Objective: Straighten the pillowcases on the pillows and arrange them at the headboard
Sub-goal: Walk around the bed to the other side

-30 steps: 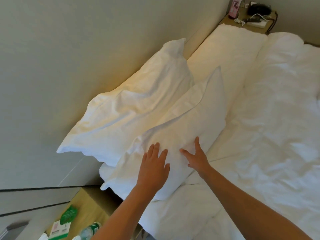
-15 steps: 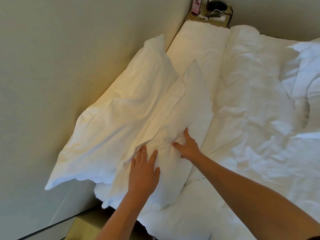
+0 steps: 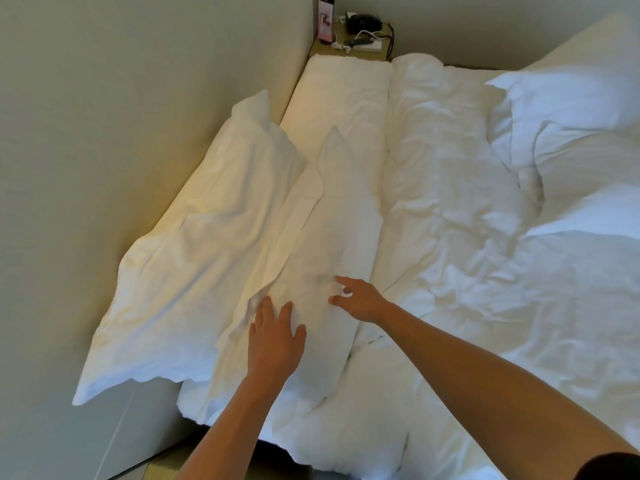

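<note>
Two white pillows lie at the headboard (image 3: 104, 116) on the left. The rear pillow (image 3: 194, 258) leans against the headboard. In front of it the second pillow (image 3: 332, 230) lies flatter, overlapping the first along its left edge. My left hand (image 3: 275, 336) lies flat with fingers spread on the near end of the front pillow. My right hand (image 3: 356, 299) hovers over or lightly touches the same pillow's right side, fingers loosely bent and blurred. Neither hand holds any fabric.
A crumpled white duvet (image 3: 485, 271) covers the bed to the right, with more bunched bedding (image 3: 571, 116) at the far right. A nightstand (image 3: 353, 46) with a phone, cables and a pink box stands beyond the bed's far end.
The front pillow has settled flatter on the bed. My right hand has stopped pinching its fabric and opened. The camera has swung right, showing more of the duvet.
</note>
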{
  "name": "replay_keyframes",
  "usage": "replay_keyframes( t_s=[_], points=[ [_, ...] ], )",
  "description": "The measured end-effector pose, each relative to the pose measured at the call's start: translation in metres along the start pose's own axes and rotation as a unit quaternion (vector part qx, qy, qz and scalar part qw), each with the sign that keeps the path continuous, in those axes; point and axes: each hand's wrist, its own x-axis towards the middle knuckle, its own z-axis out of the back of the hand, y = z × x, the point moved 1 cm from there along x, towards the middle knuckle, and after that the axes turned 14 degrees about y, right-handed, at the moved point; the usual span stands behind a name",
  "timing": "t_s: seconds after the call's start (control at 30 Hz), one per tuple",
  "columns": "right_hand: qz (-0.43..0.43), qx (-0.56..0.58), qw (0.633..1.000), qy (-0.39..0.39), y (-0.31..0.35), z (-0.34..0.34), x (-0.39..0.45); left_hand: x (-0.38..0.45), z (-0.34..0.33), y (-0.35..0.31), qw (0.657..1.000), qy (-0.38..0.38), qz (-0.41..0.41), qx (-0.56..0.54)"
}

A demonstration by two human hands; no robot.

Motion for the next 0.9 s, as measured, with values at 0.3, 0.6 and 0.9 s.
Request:
replay_keyframes(
  t_s=[0.3,0.6,0.9],
  points=[
    [-0.032,0.192,0.965,-0.173,-0.148,0.026,-0.208,-0.055,-0.061,-0.150,0.987,0.043,-0.148,-0.051],
    [-0.177,0.383,0.822,-0.383,-0.395,-0.110,-0.490,-0.224,-0.262,-0.372,0.907,0.297,-0.298,-0.019],
    [-0.256,0.514,0.641,-0.509,-0.516,-0.264,-0.649,-0.395,-0.417,-0.512,0.807,0.482,-0.341,0.001]
  ],
)
